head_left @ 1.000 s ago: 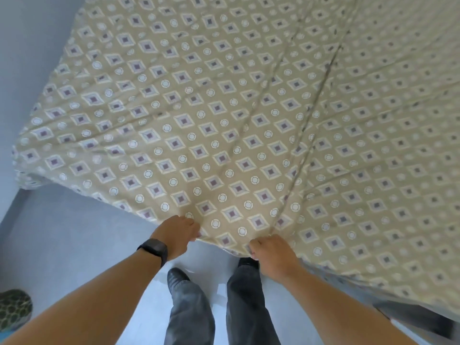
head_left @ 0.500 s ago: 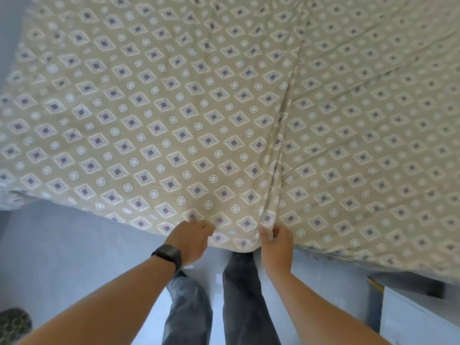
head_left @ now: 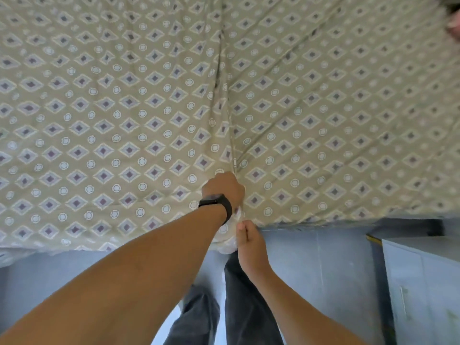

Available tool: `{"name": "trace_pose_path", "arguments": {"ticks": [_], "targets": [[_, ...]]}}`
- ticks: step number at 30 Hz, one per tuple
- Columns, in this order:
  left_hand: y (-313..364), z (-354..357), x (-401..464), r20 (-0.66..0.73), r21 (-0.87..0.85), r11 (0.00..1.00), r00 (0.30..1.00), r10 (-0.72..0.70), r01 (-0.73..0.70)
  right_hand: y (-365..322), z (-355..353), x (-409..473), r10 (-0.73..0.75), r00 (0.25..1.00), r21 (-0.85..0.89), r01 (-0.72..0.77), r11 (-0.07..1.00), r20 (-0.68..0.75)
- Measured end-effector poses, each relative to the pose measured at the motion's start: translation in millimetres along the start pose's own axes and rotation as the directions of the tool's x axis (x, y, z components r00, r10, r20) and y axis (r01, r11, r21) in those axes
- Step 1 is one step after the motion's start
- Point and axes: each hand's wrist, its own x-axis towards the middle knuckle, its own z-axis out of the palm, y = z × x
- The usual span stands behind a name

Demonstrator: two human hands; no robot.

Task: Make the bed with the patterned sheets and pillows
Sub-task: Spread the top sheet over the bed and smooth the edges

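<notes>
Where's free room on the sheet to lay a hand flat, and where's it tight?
Free: the flat stretch of the patterned sheet left of the centre ridge, and the creased stretch right of it. Crowded: the near edge, where the left hand and right hand bunch the fabric. The grey cabinet narrows the floor at right.

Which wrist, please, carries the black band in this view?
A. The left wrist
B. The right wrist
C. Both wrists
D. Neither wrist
A: the black band sits just behind the left hand on the patterned sheet, while the right hand has a bare wrist.
</notes>
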Motion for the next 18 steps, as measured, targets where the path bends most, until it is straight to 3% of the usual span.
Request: {"name": "trace_pose_path", "arguments": {"ticks": [2, 4, 7, 10, 14, 18], "targets": [[9, -1, -3, 0.029, 0.075, 0.997, 0.999, 0.034, -0.036, 6, 3, 3, 0.079, 0.987, 0.113, -0.095, 0.989, 0.137], [13, -2, -9, 0.031, 0.163, 0.982, 0.995, 0.09, -0.094, 16, 12, 8, 0.115, 0.961, 0.071, -0.137, 0.988, 0.252], [15, -5, -13, 0.008, 0.391, 0.904, 0.982, 0.186, -0.175, 31, 12, 18, 0.074, 0.98, -0.123, -0.051, 0.991, 0.187], [18, -9, -16, 0.028, 0.534, 0.82, 0.974, 0.225, -0.205, 38, -1, 17, 0.029, 0.994, -0.171, -0.01, 0.985, 0.108], [42, -10, -23, 0.034, 0.616, 0.741, 0.949, 0.313, -0.267, 39, -15, 11, 0.044, 0.986, -0.157, -0.019, 0.987, 0.16], [52, -12, -18, 0.05, 0.557, 0.785, 0.955, 0.294, -0.271, 61, -21, 6, 0.187, 0.955, -0.29, -0.115, 0.95, 0.232]]}}
